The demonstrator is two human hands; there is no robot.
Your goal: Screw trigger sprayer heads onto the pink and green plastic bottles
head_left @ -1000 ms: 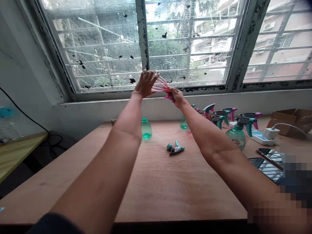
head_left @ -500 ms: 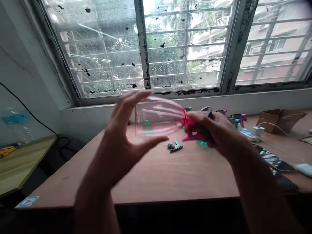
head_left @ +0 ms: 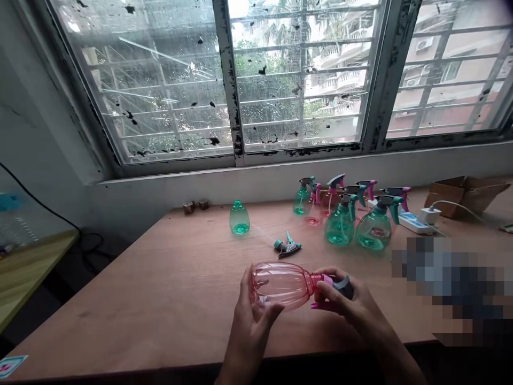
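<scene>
Wooden bench under a grimy window: the pink bottle lies sideways just above its near edge, sprayer already on the neck — whether screwed tight, I cannot tell. Left hand cups the body, fingers wrapped; right hand pinches the sprayer. Beyond the bottle — a loose sprayer head, a headless green bottle and finished ones.

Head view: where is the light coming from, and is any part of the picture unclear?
Head view: daylight enters through the window behind the table; the pink spray bottle and both hands look sharp; a pixelated block hides the right side; straight frames bend near the edges.
</scene>
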